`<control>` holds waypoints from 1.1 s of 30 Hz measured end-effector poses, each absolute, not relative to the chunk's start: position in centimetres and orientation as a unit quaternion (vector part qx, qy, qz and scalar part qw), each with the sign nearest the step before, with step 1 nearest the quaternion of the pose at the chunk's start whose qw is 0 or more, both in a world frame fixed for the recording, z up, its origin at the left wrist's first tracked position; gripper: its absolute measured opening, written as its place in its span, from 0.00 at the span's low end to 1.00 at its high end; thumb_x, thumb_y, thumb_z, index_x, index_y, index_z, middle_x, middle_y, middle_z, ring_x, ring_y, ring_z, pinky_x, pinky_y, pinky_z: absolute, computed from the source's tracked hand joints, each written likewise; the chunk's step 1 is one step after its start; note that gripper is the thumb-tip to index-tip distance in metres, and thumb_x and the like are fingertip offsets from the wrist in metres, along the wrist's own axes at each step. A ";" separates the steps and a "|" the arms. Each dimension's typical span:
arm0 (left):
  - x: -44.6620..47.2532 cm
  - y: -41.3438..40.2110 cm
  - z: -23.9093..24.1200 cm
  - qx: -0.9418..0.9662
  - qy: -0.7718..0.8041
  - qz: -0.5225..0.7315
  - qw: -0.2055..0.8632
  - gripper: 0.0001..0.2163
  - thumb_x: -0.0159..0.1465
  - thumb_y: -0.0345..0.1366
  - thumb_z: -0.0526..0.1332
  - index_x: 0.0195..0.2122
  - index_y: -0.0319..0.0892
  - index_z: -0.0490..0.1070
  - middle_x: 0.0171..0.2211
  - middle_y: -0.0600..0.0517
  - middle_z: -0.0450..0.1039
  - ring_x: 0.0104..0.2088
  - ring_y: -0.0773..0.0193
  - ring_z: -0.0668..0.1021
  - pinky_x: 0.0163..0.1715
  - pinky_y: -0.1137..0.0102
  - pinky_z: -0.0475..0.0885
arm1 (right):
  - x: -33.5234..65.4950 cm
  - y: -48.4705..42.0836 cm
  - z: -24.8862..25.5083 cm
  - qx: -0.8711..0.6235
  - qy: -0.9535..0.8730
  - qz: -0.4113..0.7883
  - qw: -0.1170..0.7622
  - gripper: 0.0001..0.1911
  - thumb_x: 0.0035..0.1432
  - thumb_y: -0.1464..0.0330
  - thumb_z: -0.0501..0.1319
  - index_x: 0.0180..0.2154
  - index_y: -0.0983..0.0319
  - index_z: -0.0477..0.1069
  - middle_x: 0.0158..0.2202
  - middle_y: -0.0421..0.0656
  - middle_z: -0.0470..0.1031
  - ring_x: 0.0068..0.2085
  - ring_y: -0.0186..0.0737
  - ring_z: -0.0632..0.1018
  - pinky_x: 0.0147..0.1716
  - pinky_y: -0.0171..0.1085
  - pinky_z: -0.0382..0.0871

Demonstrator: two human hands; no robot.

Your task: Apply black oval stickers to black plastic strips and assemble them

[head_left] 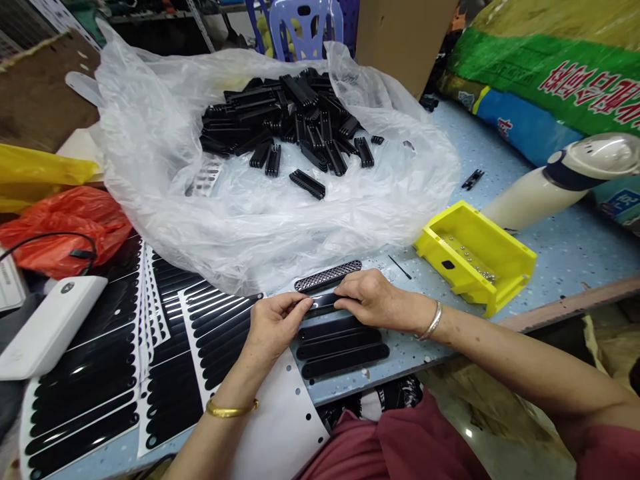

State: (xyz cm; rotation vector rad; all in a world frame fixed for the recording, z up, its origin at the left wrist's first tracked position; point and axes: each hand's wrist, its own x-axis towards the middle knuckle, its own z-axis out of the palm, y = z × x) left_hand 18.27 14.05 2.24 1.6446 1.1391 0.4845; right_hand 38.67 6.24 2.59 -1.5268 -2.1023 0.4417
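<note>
A glossy black strip (324,303) lies between my two hands, low over the table. My left hand (277,323) pinches its left end between thumb and fingers. At the other end, my right hand (367,300) has thumb and fingers closed on it. Just beyond is a black bar with a mesh-patterned face (328,276). Nearer my body, several smooth black bars with rounded ends (345,360) lie side by side. Sheets of glossy black strips (220,333) spread left of my left hand; a white sheet with holes along its edge (275,413) passes beneath my left forearm.
A clear plastic bag (380,200) bears a heap of black parts (280,110). To the right stand a yellow bin (505,250) with small metal balls and a pale bottle (525,200). A white power bank (55,327) and red bag (75,223) lie left.
</note>
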 end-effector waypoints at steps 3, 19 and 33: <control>18.2 14.0 2.1 0.684 0.478 0.200 0.513 0.09 0.55 0.42 0.66 0.28 0.41 0.81 0.14 0.56 0.68 0.14 0.71 0.67 0.15 0.77 0.61 | 39.1 6.1 2.0 -0.544 -0.772 0.170 0.280 0.04 0.59 0.72 0.65 0.37 0.67 0.78 0.33 0.48 0.80 0.35 0.40 0.79 0.37 0.36 0.72; 18.1 14.3 2.0 0.694 0.472 0.194 0.508 0.09 0.55 0.42 0.66 0.27 0.41 0.81 0.14 0.56 0.69 0.13 0.71 0.68 0.14 0.77 0.63 | 40.0 6.3 2.1 -0.517 -0.782 0.197 0.287 0.09 0.63 0.70 0.62 0.42 0.68 0.78 0.32 0.47 0.79 0.34 0.39 0.77 0.36 0.35 0.72; 18.0 14.4 2.3 0.713 0.462 0.189 0.492 0.12 0.54 0.43 0.66 0.30 0.40 0.82 0.14 0.56 0.70 0.13 0.71 0.69 0.14 0.77 0.64 | 40.3 6.7 1.5 -0.531 -0.746 0.248 0.315 0.08 0.59 0.69 0.66 0.41 0.65 0.80 0.33 0.45 0.81 0.33 0.37 0.78 0.35 0.34 0.71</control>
